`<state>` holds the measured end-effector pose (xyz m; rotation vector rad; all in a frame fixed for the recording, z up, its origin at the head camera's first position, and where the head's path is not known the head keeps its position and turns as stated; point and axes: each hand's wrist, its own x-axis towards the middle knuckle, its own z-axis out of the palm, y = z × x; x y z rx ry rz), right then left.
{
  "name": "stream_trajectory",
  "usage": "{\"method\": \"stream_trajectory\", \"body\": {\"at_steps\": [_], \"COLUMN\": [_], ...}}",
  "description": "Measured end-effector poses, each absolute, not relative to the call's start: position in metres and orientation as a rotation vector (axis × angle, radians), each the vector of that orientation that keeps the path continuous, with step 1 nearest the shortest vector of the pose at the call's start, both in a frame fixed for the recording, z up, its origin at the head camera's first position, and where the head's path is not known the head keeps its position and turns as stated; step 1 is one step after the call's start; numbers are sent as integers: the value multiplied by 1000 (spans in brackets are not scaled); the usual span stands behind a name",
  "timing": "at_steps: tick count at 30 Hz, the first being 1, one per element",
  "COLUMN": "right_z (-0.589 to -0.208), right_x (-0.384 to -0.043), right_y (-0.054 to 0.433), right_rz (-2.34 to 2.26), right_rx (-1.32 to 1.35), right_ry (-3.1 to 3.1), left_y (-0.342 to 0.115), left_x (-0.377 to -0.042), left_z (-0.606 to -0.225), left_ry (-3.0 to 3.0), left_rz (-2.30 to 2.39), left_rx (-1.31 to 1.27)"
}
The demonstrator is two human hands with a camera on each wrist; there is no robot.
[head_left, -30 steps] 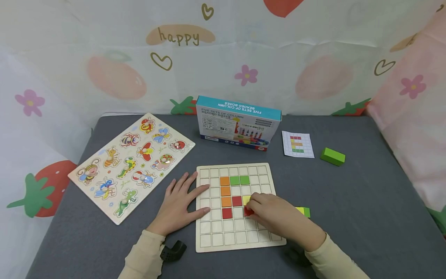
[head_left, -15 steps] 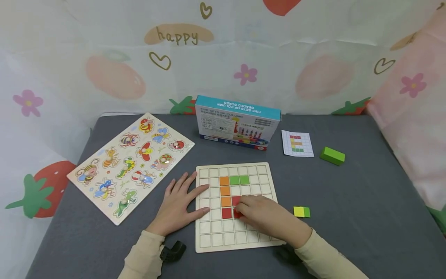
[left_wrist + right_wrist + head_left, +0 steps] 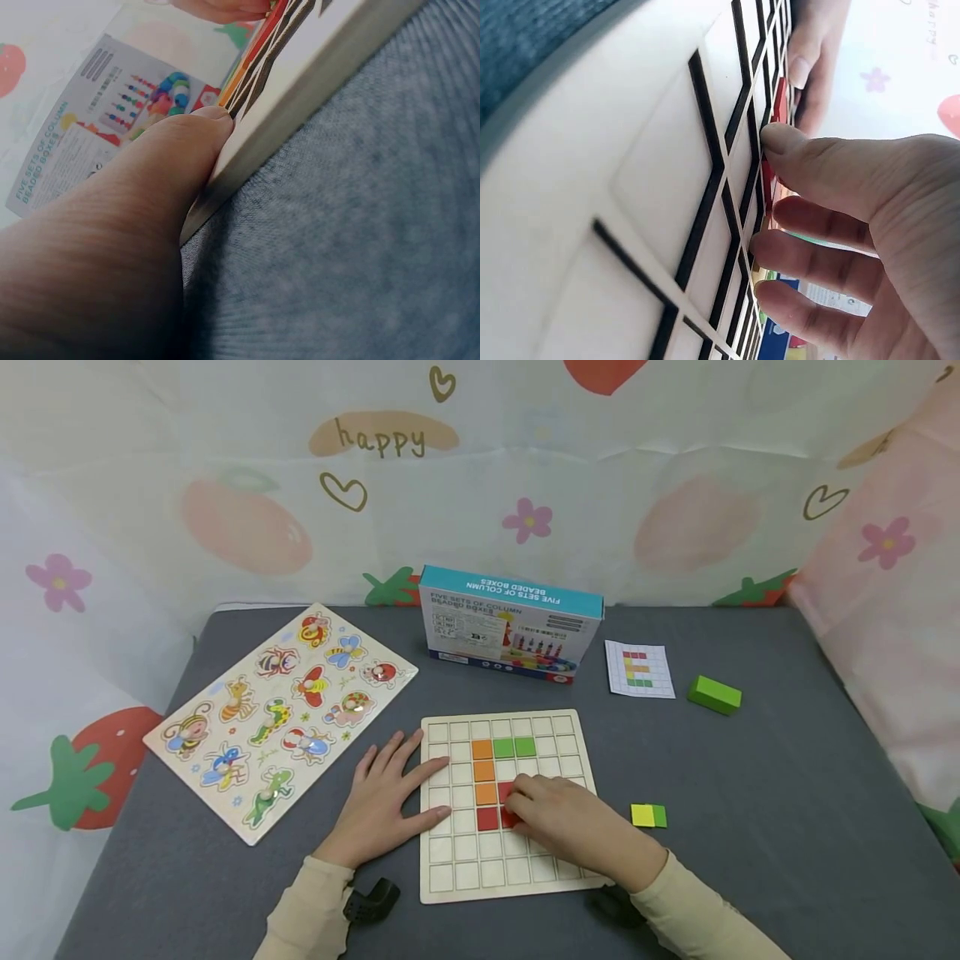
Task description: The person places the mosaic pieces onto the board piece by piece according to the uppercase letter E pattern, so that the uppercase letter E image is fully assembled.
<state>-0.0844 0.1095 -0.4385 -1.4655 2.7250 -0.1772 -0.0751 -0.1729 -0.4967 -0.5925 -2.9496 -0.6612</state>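
Observation:
On the table lies a wooden grid board [image 3: 453,877]. My left hand [image 3: 382,810] rests at its left side with fingers spread, thumb and index finger over the edge. In the left wrist view that thumb [image 3: 187,142] lies on the board's rim. My right hand [image 3: 577,822] pinches a small red square tile [image 3: 508,819] low over the grid, right of another red tile [image 3: 487,818]; its fingers partly cover the held tile. An orange column [image 3: 483,771] of tiles stands above, with green tiles [image 3: 514,747] at its top right. One more red tile [image 3: 505,792] shows beside the fingertips.
A pattern card [image 3: 641,670] and a green block [image 3: 715,695] lie at the back right. Yellow and green tiles [image 3: 648,815] sit right of the board. Behind stands a cardboard box [image 3: 513,625]; an insect puzzle board [image 3: 281,718] lies to the left.
My right hand has moved left by about one grid square, taking the red tile with it. It now covers the yellow tile on the board. The left hand stays in place.

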Motion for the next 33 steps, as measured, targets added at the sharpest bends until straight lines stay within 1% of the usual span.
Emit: {"method": "stream_trajectory", "body": {"at_steps": [6, 11, 15, 21, 24, 30, 33], "right_z": [-436, -431, -426, -419, -415, -413, -414], "right_x": [-84, -80, -79, -75, -72, -68, -67], "right_y": [110, 116, 133, 174, 194, 226, 236], "right_rz": [-170, -175, -199, -264, -275, -277, -306], "right_rx": [-1451, -1389, -1330, -1242, -1119, -772, -703], "right_ry": [2724, 2751, 2824, 2929, 2940, 2868, 2816], "left_y": [-174, -175, -174, -173, -172, -173, -173], "left_x": [-75, -75, -75, -75, -75, -75, -75], "left_z": [-497, -498, -498, -497, -497, -497, -497], "left_ry": [-2947, -2947, -2950, -2954, -2952, -2950, -2953], "left_rz": [-659, -666, -673, -692, -691, -689, -690], "left_rx": [-589, -582, -582, -588, -589, -587, -583]}}
